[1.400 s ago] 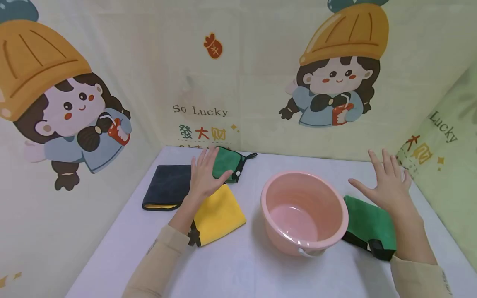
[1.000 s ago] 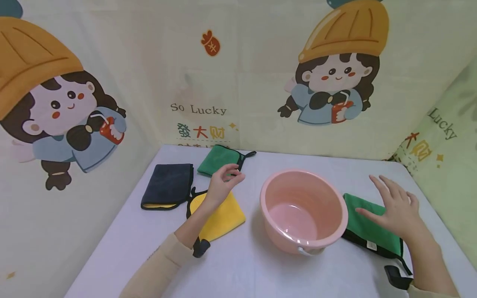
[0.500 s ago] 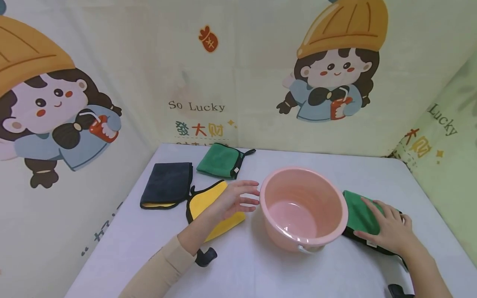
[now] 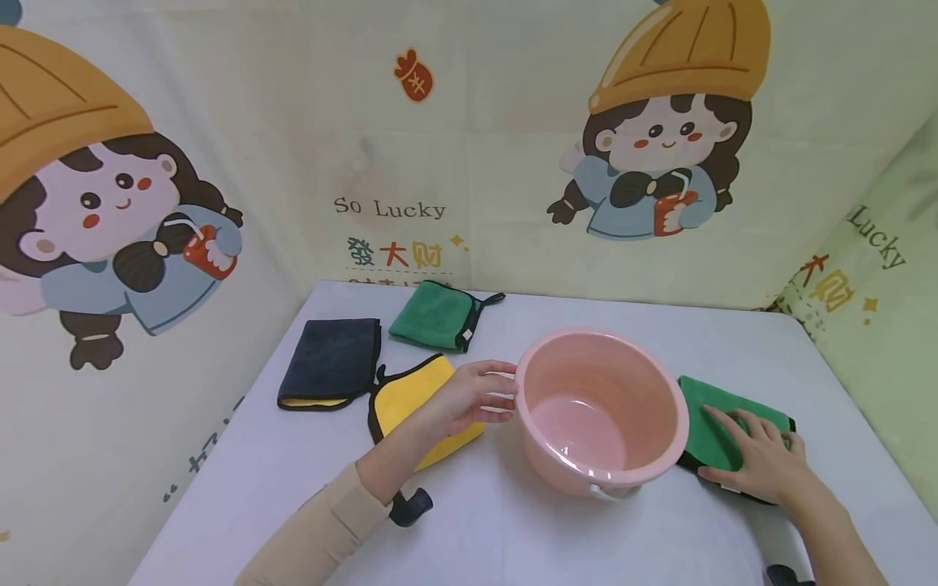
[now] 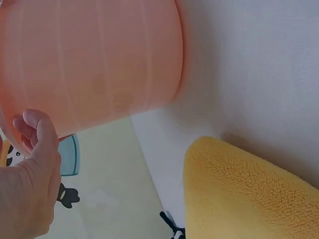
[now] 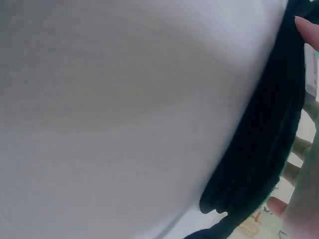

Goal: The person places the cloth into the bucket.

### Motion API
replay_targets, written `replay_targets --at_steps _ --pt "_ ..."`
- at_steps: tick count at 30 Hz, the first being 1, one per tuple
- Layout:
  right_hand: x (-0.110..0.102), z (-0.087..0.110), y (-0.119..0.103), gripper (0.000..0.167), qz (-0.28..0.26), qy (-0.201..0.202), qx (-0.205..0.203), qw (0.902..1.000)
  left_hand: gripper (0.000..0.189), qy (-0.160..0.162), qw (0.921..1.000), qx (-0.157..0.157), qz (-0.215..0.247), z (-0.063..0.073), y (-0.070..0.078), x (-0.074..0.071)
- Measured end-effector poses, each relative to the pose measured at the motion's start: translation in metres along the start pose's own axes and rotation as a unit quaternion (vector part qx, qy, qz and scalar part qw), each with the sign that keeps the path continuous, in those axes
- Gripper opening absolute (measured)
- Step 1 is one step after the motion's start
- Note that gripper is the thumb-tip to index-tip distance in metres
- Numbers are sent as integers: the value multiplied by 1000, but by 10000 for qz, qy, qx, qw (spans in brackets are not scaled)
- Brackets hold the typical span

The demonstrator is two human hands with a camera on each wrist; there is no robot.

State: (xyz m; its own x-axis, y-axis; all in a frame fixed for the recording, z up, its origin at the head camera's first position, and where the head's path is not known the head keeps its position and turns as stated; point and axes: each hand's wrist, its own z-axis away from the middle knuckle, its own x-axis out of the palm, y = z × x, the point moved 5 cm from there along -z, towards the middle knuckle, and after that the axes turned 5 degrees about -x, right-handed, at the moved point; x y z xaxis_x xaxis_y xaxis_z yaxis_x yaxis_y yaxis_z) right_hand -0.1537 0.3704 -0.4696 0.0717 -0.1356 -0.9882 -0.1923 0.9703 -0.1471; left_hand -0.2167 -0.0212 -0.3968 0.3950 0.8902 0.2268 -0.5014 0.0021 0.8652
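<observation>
In the head view a pink plastic bucket (image 4: 597,480) stands upright on the white table. The left hand (image 4: 469,399) is at the bucket's left rim, its fingers loosely bent and the tips touching. In the left wrist view, the thumb and fingers of that hand (image 5: 32,184) are beside the rim. On the bucket's right lies a folded green towel (image 4: 707,439) with a black edge. The right hand (image 4: 769,460) grips this towel from above, thumb on its near edge and fingers bent over the top. A folded yellow towel (image 4: 406,395) lies partly under the left forearm.
A folded dark towel (image 4: 330,362) with a yellow underside lies at the left. Behind it is another green towel (image 4: 432,316) with a hanging loop. A patterned cloth backdrop (image 4: 513,163) rises along the table's back and sides.
The left hand has come off the towels toward the bucket and reached its rim. The right hand has lowered onto the green towel beside the bucket, its fingers bending over it.
</observation>
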Motion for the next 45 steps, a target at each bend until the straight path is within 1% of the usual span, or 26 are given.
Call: replay_targets --at_steps 4,9,14,19,24,30,34,37,42,45 --pt "2 -2 1 98 22 112 -94 9999 40 106 9999 20 -44 -2 -1 0" --pt "-1 -7 0 84 104 229 -223 9994 40 215 9997 -54 -39 -2 -1 -1" --pt "-2 -8 -3 69 282 446 -445 9976 41 261 9996 -78 -93 -3 -1 -1" --pt "-1 -10 -4 58 466 588 -635 9952 42 287 9995 -35 -152 -2 1 0" --pt "-1 -12 -6 53 634 759 -813 9918 43 275 9994 4 -188 0 2 1" --pt "-3 -10 -7 46 614 1008 -964 9883 43 281 9994 -24 -190 1 3 1" --pt "-6 -10 -7 42 528 1060 -952 9884 42 279 9994 -49 -191 2 3 1" --pt "-9 -9 -6 43 423 1166 -909 9881 42 270 9995 -64 -176 2 3 1" --pt "-17 -7 -5 43 373 1492 -850 9844 42 232 9995 -74 -194 1 3 1" --pt "-23 -6 -6 41 384 1621 -835 9825 41 205 9996 -87 -200 1 3 1"
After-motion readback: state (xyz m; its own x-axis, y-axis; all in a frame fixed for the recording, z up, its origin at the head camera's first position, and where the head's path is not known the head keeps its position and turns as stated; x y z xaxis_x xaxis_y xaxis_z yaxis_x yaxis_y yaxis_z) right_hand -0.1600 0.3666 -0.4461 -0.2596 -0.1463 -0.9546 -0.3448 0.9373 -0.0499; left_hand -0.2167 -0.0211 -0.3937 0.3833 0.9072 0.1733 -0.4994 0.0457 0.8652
